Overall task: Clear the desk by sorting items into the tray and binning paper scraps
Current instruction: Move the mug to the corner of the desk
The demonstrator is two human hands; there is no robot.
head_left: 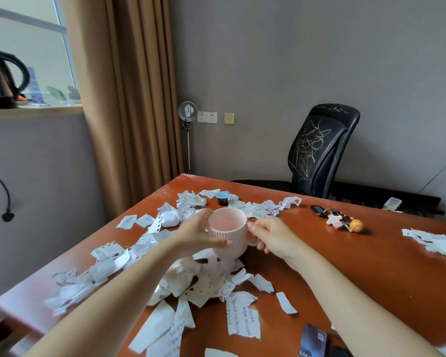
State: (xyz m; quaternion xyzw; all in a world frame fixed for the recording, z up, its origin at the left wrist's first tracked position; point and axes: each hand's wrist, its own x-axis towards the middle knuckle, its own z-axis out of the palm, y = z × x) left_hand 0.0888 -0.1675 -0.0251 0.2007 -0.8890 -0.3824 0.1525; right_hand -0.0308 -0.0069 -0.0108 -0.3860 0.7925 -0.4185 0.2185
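White paper scraps (242, 318) lie thick on the desk (371, 266) under both wrists: light, limp and apt to slide or flutter, so better swept together with flat fingers than picked up singly. Above them the pink ribbed mug (227, 233) sits between the two hands. The left hand (195, 234) wraps its side, thumb across the front ribs and fingers round the far wall. The right hand (272, 237) has its fingers curled on the handle. Whether the base touches the scraps below I cannot tell. It looks ceramic, so I judge it stiff, fairly heavy and breakable. The ribs give grip, the handle is the sure hold, and a palm on the wall steadies it. It appears empty. Just beyond the left fingertips lies a white earbud case (169, 219), smooth and likely slippery. Well to the right of the right knuckles lie keys (337, 219). No tray or bin shows
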